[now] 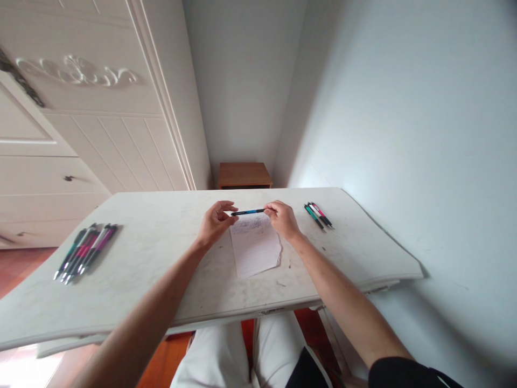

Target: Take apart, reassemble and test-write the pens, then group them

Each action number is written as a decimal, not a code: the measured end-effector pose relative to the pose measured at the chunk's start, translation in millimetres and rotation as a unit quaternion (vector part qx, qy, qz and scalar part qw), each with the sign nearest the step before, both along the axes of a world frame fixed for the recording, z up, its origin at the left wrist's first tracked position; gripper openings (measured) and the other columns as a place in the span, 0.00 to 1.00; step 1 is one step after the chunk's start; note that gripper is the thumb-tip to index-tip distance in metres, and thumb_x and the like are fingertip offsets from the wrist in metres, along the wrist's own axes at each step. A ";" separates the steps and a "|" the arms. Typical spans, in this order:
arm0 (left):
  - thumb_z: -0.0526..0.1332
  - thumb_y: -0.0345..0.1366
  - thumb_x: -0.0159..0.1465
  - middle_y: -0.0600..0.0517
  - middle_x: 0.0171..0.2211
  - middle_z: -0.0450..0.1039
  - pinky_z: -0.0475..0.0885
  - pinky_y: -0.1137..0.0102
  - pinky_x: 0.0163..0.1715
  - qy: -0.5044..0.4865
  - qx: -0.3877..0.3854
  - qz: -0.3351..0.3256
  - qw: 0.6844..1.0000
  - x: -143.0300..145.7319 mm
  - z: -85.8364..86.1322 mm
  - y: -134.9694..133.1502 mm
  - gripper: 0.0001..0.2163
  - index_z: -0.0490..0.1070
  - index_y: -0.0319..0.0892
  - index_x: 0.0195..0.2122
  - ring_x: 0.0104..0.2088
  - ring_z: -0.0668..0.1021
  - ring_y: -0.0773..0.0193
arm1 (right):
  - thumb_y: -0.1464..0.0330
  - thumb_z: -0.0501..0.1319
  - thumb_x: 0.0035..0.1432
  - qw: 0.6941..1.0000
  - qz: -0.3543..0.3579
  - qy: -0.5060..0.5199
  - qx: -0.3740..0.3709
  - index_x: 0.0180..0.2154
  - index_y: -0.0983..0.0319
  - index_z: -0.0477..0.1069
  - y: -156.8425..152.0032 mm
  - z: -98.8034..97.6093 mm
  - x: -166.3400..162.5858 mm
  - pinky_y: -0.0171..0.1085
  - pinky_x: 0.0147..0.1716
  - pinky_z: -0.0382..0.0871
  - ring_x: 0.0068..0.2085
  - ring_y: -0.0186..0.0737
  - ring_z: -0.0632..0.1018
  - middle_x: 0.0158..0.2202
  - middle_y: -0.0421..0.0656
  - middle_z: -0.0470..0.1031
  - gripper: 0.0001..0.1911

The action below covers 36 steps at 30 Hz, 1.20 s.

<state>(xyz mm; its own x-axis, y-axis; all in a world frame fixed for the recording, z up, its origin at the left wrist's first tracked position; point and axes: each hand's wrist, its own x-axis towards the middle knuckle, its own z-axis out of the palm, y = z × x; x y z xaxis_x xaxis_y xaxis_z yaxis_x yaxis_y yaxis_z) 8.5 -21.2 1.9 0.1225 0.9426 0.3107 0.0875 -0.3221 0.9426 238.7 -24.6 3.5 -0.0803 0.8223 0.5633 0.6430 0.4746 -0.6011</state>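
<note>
A slim pen with a blue middle and black ends is held level above the top of a paper sheet. My right hand pinches the pen's right end between thumb and fingers. Around its left end, my left hand has thumb and fingers apart, with the black end showing in the gap. Dark scribbles cover the upper part of the paper, and its right edge is torn.
Several pens in green, pink and purple lie grouped on the left of the white table. A smaller group of pens lies to the right. Beyond stand a brown wooden stool or cabinet and a white wardrobe; a wall borders the right.
</note>
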 end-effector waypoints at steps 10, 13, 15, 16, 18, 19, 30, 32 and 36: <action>0.62 0.59 0.58 0.45 0.27 0.79 0.67 0.72 0.19 0.030 -0.069 -0.020 0.997 1.1 2.8 -1.9 0.25 0.73 0.37 0.35 0.19 0.76 0.65 | 0.74 0.60 0.57 1.000 0.007 0.001 0.010 0.30 0.59 0.75 -1.8 1.6 -1.1 0.38 0.38 0.67 0.35 0.41 0.76 0.32 0.43 0.76 0.07; 0.65 0.57 0.57 0.45 0.27 0.80 0.67 0.72 0.20 0.019 -0.066 -0.022 0.997 0.0 3.5 -1.1 0.23 0.73 0.37 0.34 0.20 0.76 0.65 | 0.74 0.60 0.57 1.000 0.008 -0.001 0.011 0.30 0.59 0.75 -2.0 1.5 -0.9 0.38 0.38 0.67 0.35 0.41 0.76 0.31 0.43 0.76 0.07; 0.67 0.55 0.55 0.46 0.27 0.80 0.69 0.70 0.22 0.008 -0.056 -0.020 0.998 -0.9 3.2 -0.6 0.23 0.73 0.38 0.37 0.22 0.77 0.64 | 0.74 0.60 0.57 1.000 0.006 -0.002 0.010 0.30 0.59 0.75 -2.0 1.7 -0.8 0.38 0.38 0.67 0.35 0.42 0.76 0.32 0.43 0.77 0.07; 0.69 0.54 0.53 0.46 0.28 0.80 0.71 0.69 0.24 0.002 -0.051 -0.021 0.998 -1.2 2.8 -0.3 0.23 0.73 0.38 0.38 0.23 0.78 0.63 | 0.74 0.60 0.57 1.000 0.005 -0.004 0.008 0.30 0.59 0.75 -2.0 1.8 -0.8 0.38 0.38 0.67 0.36 0.42 0.76 0.32 0.43 0.77 0.07; 0.72 0.51 0.49 0.46 0.30 0.80 0.74 0.67 0.30 -0.009 -0.039 -0.025 0.999 -1.7 1.9 0.0 0.24 0.73 0.39 0.40 0.28 0.80 0.60 | 0.74 0.60 0.57 1.000 0.003 -0.007 0.005 0.30 0.59 0.75 -2.1 2.3 -0.9 0.38 0.38 0.68 0.36 0.41 0.76 0.32 0.43 0.77 0.07; 0.73 0.50 0.48 0.46 0.32 0.80 0.74 0.66 0.33 -0.010 -0.033 -0.024 0.999 -1.8 1.4 0.1 0.24 0.73 0.39 0.40 0.31 0.81 0.60 | 0.74 0.60 0.57 1.000 0.002 -0.008 0.004 0.30 0.59 0.75 -2.2 2.6 -0.9 0.38 0.38 0.68 0.36 0.41 0.76 0.32 0.43 0.76 0.07; 0.52 0.62 0.63 0.52 0.19 0.72 0.62 0.73 0.19 0.095 -0.023 0.024 0.995 -1.0 1.6 -3.3 0.29 0.75 0.37 0.32 0.17 0.68 0.69 | 0.74 0.60 0.58 1.000 -0.001 0.003 0.019 0.31 0.60 0.75 -2.5 3.6 -1.1 0.38 0.39 0.68 0.36 0.41 0.76 0.32 0.43 0.77 0.07; 0.53 0.62 0.62 0.52 0.17 0.71 0.62 0.73 0.18 0.108 -0.042 0.016 0.993 -0.1 3.5 -5.7 0.29 0.74 0.38 0.27 0.16 0.67 0.69 | 0.74 0.60 0.58 1.000 -0.001 0.001 0.019 0.31 0.60 0.75 -2.6 3.7 -1.3 0.37 0.39 0.68 0.36 0.41 0.76 0.32 0.43 0.77 0.07; 0.57 0.60 0.60 0.51 0.17 0.72 0.65 0.73 0.20 0.091 -0.053 -0.007 0.994 1.1 7.2 -7.6 0.26 0.71 0.39 0.23 0.17 0.71 0.68 | 0.74 0.60 0.58 1.000 0.001 0.005 0.026 0.31 0.60 0.75 -2.4 3.6 -0.8 0.38 0.39 0.68 0.36 0.41 0.76 0.32 0.43 0.77 0.06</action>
<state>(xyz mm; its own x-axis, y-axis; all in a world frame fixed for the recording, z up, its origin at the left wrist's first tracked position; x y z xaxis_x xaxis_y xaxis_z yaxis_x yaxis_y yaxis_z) 9.6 -28.7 9.1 0.1812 0.9668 0.1804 0.2554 -0.2234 0.9407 237.9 -26.9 7.1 -0.0761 0.7917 0.6062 0.6364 0.5066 -0.5817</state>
